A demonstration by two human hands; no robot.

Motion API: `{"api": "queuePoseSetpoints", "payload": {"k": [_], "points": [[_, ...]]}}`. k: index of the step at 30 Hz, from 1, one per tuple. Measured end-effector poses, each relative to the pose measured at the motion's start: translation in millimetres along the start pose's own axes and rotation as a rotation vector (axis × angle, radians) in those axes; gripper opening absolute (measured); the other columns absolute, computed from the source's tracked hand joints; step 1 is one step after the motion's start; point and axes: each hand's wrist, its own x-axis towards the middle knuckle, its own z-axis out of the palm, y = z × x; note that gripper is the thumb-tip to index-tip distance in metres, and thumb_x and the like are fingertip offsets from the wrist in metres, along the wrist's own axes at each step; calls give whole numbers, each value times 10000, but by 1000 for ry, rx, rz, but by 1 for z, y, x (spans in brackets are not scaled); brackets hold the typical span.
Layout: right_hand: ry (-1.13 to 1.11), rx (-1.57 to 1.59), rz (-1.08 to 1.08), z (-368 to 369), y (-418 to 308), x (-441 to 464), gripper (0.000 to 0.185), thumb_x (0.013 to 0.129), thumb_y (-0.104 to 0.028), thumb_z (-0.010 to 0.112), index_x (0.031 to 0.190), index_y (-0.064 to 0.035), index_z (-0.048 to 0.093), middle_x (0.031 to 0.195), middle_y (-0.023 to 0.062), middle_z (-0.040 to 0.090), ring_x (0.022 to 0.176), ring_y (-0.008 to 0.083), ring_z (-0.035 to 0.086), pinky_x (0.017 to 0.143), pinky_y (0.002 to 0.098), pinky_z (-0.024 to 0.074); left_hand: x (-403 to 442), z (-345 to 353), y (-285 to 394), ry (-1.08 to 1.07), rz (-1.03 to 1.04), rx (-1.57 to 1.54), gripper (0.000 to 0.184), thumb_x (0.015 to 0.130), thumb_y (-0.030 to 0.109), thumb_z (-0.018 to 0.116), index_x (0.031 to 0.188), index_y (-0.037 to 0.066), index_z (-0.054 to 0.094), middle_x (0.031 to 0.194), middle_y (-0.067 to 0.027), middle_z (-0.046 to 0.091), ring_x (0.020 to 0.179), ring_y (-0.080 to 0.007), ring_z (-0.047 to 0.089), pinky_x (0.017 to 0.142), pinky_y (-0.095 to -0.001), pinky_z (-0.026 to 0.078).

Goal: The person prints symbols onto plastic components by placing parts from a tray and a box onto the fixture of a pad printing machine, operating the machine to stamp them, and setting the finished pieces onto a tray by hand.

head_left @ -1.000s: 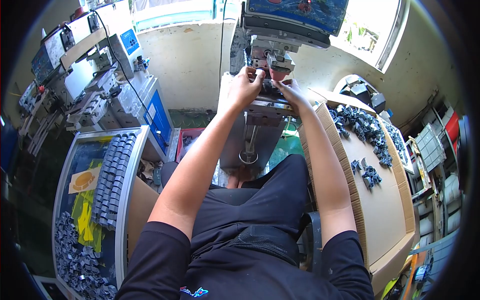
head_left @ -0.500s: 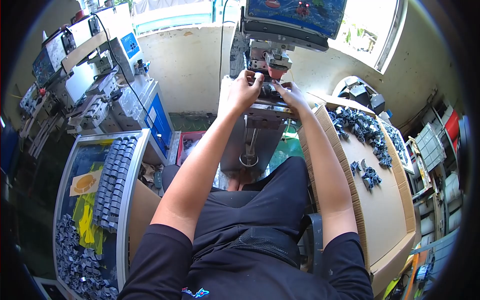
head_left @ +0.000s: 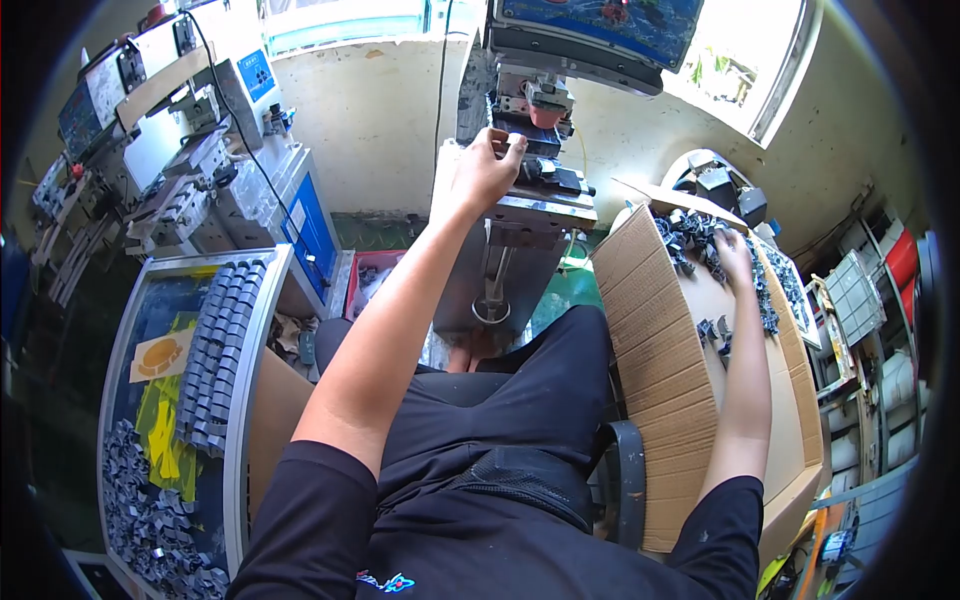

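Note:
My left hand (head_left: pixel 490 168) is raised beside the machine's fixture (head_left: pixel 555 178), its fingers bent together around something small and whitish that I cannot make out. Above the fixture hangs a reddish pad (head_left: pixel 545 117) on the machine head. Over on the cardboard (head_left: pixel 700 300) to the right, my right hand (head_left: pixel 736 257) reaches into a pile of small dark parts (head_left: pixel 690 232). Its fingertips are among the parts, and whether they grip one is hidden.
At the left, a metal-framed tray (head_left: pixel 240 420) holds rows of dark parts, a loose heap and yellow film. Another machine (head_left: pixel 190 190) stands behind it. A red bin (head_left: pixel 372 270) sits by my left knee. Shelving (head_left: pixel 880 370) lines the far right.
My right hand has left the fixture and moved right to the pile of dark parts. My left hand stays close to the fixture. The reddish pad now shows uncovered, above the fixture.

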Motion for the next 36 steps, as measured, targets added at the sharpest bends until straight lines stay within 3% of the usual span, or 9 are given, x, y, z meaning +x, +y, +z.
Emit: {"api": "queuePoseSetpoints", "payload": {"k": [4,8,9,12,17,22,27,30,36], "points": [[151,-488,304,-36,172,-26,695,867,-628,572,1262,-57,595,1158,224,667,1131,396,613,969,443,457,0,1,0,-23,-9,6,519,938,426,614,1144,-51,618,1060,-204,692,1014,-291,668,880,-370,514],[90,-484,480,-64,256,-84,733,880,-676,517,1413,-174,483,1409,200,509,1331,397,447,1089,518,347,-5,0,7,-47,35,-10,508,942,432,611,1165,-24,617,1052,-186,693,992,-278,669,867,-366,512],[86,-502,448,-66,261,-98,697,906,-666,480,1460,-246,423,1508,152,404,1406,388,338,1133,559,259,-5,-1,7,-81,41,42,466,972,442,548,1196,37,602,1062,-164,703,986,-279,683,882,-363,499],[82,-492,431,-67,241,-104,663,909,-669,467,1412,-236,470,1472,129,440,1381,377,362,1117,577,255,-3,6,0,-50,257,49,375,995,425,523,1146,94,614,1014,-137,704,956,-273,679,868,-370,488],[214,-417,301,-62,202,-109,454,914,-486,603,1215,-168,483,1293,130,538,1203,389,530,905,579,432,-16,4,14,-137,277,59,338,1008,397,506,1163,105,579,1042,-140,696,1008,-283,658,877,-393,482],[285,-339,188,-64,189,-116,486,936,-397,600,1319,-132,465,1363,162,502,1237,401,501,980,514,422,-15,5,15,-176,222,-18,356,1008,402,507,1161,85,561,1059,-142,695,1030,-296,655,892,-404,476],[237,-276,94,-55,221,-103,503,911,-326,643,1346,-117,503,1320,169,553,1241,364,505,1033,445,403,-16,0,6,-84,334,-42,318,1013,341,526,1101,42,587,1007,-143,695,922,-258,677,746,-348,485],[238,-270,176,-67,187,-114,371,890,-314,670,1221,-185,566,1191,142,604,1166,356,549,972,453,432,-53,-27,22,-1,276,-175,325,1001,337,552,1088,29,608,965,-133,690,854,-212,661,712,-318,485],[268,-270,-219,-49,277,-70,265,871,-102,662,1109,-46,560,1048,166,625,1006,339,596,894,431,452,-150,-146,1,-29,19,-81,314,928,242,676,1125,1,641,1001,-90,684,835,-125,623,707,-266,478]]}}
